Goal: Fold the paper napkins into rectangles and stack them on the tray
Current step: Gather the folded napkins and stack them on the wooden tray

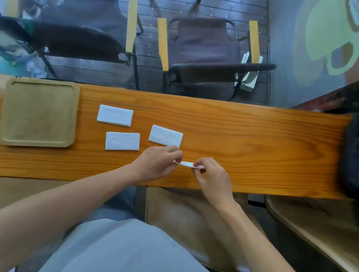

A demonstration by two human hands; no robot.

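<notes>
While both hands pinch it, the left hand (158,162) and right hand (213,178) hold a folded napkin (186,164) between them near the counter's (255,143) front edge; three folded napkins (122,141) lie beside the tray (39,113) at its left end.

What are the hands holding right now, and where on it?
Both hold one white napkin just above the table: the left hand pinches its left end, the right hand its right end.
</notes>
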